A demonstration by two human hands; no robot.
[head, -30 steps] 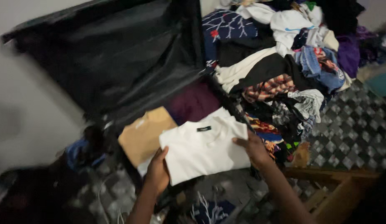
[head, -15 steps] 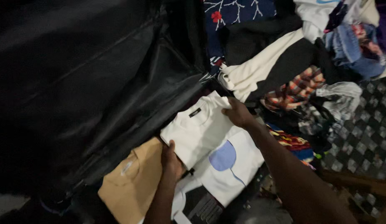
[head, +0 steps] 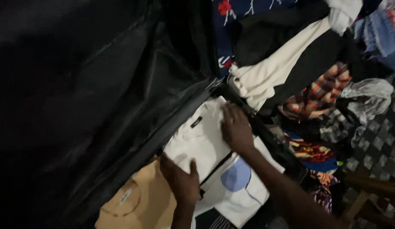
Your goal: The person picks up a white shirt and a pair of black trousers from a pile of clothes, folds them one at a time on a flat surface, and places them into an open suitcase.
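Observation:
A folded white shirt (head: 197,142) with a small black neck label lies inside an open black suitcase (head: 99,85). My left hand (head: 180,180) rests flat on its near edge, fingers spread. Pressing down on the far half of the shirt is my right hand (head: 235,127), also flat. Under the white shirt lies another white garment with a pale blue round patch (head: 236,179). A tan folded shirt (head: 136,201) sits to the left of it in the case.
A heap of mixed clothes lies to the right: a cream garment (head: 269,72), a navy floral cloth (head: 225,25), a plaid piece (head: 320,93). Checkered floor (head: 375,135) shows at the far right, with a wooden frame (head: 367,191) nearby.
The white shirt went from held above the case to lying in it. Both hands moved from gripping its edges to pressing flat on top. The view moved closer.

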